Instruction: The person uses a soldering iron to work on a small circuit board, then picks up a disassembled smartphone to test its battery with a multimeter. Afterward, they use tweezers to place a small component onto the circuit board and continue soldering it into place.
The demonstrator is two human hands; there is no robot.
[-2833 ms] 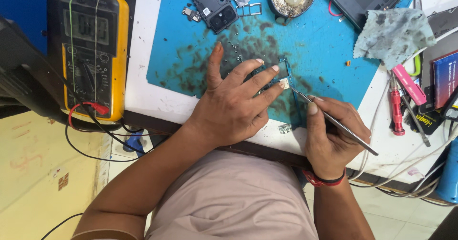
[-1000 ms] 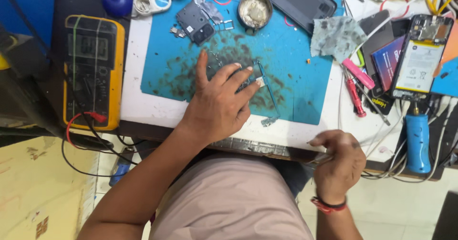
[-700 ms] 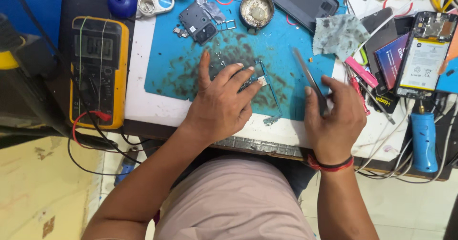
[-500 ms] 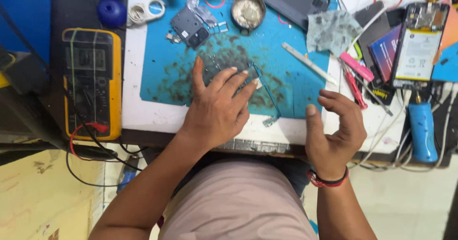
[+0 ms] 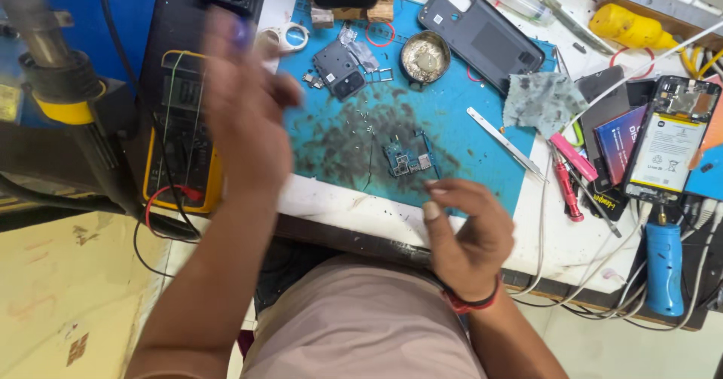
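Small circuit board (image 5: 403,160) near middle of mat (image 5: 482,160), toward its front edge; metal strip (image 5: 503,142) right of it, running to mat's right edge, with cloth (image 5: 544,100) just behind on that edge. Phone back cover (image 5: 482,32) at mat's rear right corner, round dish (image 5: 425,56) left of it, camera module (image 5: 339,68) further left. Multimeter (image 5: 181,142) off mat's left edge; opened phone (image 5: 670,149) and screwdrivers (image 5: 568,175) off right edge.
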